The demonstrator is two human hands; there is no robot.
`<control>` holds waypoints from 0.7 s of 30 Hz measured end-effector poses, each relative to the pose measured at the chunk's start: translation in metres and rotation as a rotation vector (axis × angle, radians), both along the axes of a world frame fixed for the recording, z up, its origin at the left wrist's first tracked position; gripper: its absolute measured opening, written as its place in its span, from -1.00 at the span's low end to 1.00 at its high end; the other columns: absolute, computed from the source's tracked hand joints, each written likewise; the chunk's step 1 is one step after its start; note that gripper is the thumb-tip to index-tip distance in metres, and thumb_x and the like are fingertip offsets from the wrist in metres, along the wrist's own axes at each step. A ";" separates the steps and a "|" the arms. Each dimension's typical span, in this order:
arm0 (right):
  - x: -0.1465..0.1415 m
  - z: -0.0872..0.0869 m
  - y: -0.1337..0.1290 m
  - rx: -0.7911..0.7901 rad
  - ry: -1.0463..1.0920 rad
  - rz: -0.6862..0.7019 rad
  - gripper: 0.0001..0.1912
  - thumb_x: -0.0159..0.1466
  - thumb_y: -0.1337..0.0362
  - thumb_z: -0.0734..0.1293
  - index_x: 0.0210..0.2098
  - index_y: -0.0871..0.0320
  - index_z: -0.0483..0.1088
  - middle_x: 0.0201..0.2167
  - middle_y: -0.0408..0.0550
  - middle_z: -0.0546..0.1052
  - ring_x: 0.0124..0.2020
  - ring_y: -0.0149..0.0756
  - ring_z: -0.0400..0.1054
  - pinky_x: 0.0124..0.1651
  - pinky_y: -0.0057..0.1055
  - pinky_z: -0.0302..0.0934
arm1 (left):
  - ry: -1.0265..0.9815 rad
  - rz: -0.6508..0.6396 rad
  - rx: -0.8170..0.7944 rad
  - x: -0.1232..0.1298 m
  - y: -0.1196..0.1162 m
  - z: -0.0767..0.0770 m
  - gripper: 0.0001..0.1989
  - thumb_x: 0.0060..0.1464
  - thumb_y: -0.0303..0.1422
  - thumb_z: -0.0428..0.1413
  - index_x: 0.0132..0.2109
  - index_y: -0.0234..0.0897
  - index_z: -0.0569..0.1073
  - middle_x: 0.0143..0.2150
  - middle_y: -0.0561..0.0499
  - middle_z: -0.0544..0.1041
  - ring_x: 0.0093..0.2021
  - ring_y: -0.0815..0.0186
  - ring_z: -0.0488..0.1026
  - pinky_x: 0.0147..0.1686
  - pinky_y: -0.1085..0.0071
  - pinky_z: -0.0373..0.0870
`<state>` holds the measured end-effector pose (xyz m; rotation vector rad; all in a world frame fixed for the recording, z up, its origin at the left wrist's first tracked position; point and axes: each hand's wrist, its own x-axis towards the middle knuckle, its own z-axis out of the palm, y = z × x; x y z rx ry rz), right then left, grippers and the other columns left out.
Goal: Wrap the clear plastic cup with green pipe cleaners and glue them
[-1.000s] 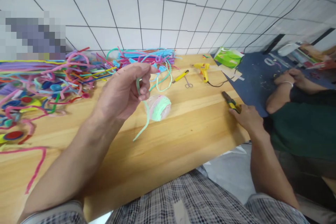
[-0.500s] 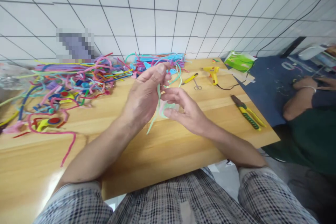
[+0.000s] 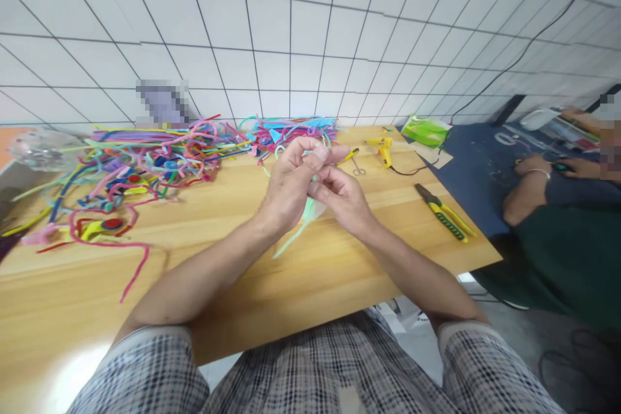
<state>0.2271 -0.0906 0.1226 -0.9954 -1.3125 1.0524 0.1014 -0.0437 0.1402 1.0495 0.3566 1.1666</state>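
My left hand (image 3: 291, 184) is closed, thumb and fingers pinching a light green pipe cleaner (image 3: 292, 240) above the middle of the wooden table. Against its fingertips is my right hand (image 3: 342, 197), also closed on the green piece. One end of the pipe cleaner hangs down toward the table, and thin green loops show above and left of the fingers. A pale, whitish-green part sits below the fingertips, mostly hidden by the hands.
Colourful pipe cleaners (image 3: 160, 149) are heaped at the back left of the table (image 3: 218, 284). A yellow glue gun (image 3: 383, 150), scissors (image 3: 358, 169), pliers (image 3: 444, 212) and a green packet (image 3: 425, 130) lie to the right. A person's arm (image 3: 528, 197) rests on the blue table.
My hands have come together; the right fingers, apart before, now pinch beside the left fingertips. The view has shifted slightly, and more of the co-worker's area shows.
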 end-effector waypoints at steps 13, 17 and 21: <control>0.063 0.039 0.038 0.086 -0.406 -0.037 -0.61 0.35 -0.14 0.54 -0.27 0.04 0.55 -0.44 -0.21 0.55 -0.44 -0.35 0.34 -0.32 -0.35 0.25 | 0.064 0.139 0.089 -0.012 0.039 0.001 -0.52 -0.07 -0.02 0.66 -0.31 -0.22 0.63 -0.43 0.10 0.55 -0.47 0.44 0.39 -0.44 0.47 0.37; 0.072 0.045 0.053 0.211 -0.579 -0.149 -0.80 0.39 0.08 0.46 -0.28 0.05 0.61 -0.33 -0.15 0.64 -0.28 -0.26 0.44 -0.12 -0.28 0.28 | 0.154 0.196 0.178 -0.015 0.050 -0.001 -0.54 -0.05 -0.05 0.66 -0.34 -0.25 0.66 -0.42 0.06 0.61 -0.47 0.45 0.43 -0.43 0.49 0.37; 0.077 0.048 0.064 0.315 -0.624 -0.207 -0.80 0.39 0.13 0.46 -0.33 0.04 0.62 -0.29 -0.13 0.71 -0.20 -0.19 0.52 -0.05 -0.25 0.30 | 0.072 0.263 0.096 -0.016 0.064 -0.010 -0.61 0.03 -0.10 0.63 -0.30 -0.24 0.67 -0.44 0.08 0.60 -0.48 0.46 0.43 -0.44 0.52 0.36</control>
